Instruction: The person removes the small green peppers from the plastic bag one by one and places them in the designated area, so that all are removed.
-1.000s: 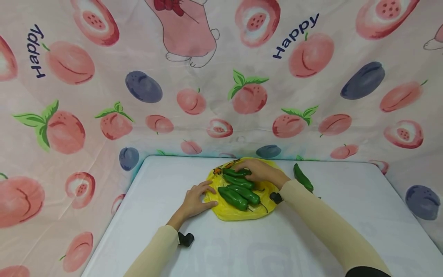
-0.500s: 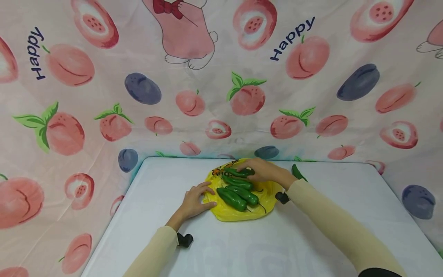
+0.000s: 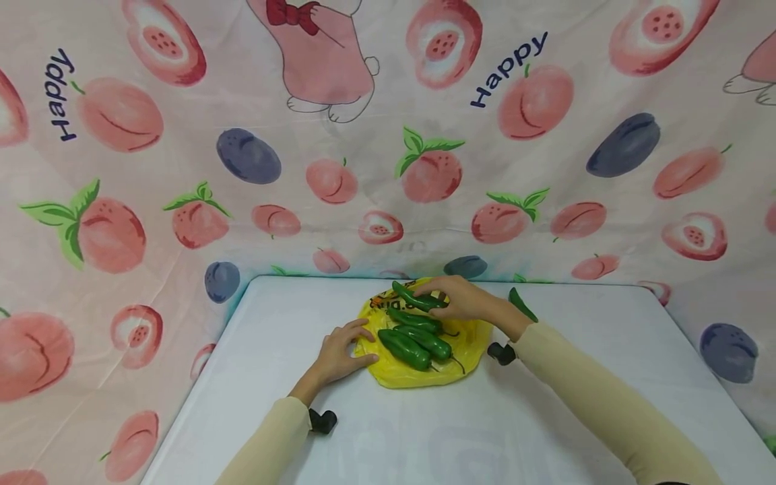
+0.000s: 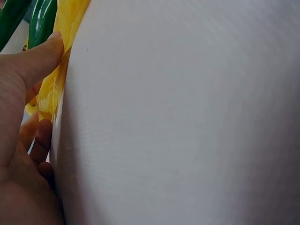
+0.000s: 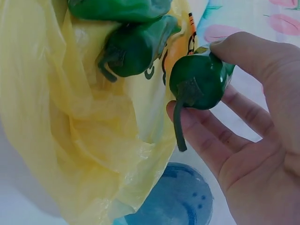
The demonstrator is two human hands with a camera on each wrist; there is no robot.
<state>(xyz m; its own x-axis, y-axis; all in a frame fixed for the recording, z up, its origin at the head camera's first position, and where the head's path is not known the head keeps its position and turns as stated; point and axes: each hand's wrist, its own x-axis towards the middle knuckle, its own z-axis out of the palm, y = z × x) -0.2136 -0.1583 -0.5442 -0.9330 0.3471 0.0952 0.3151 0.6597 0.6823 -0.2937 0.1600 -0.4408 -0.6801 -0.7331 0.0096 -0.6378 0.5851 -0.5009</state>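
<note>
Right hand (image 3: 463, 298) at the far side of the yellow bag (image 3: 394, 376), holding a green pepper (image 3: 407, 295) just over the printed lettering; three more peppers (image 3: 405, 349) lie nearer on the plastic, and here's the left hand (image 3: 338, 353) touching the bag's left edge, thumb spread from fingers, with another pepper (image 3: 523, 305) on the white table (image 3: 545, 417), partly hidden by the right forearm (image 3: 606, 397)
</note>
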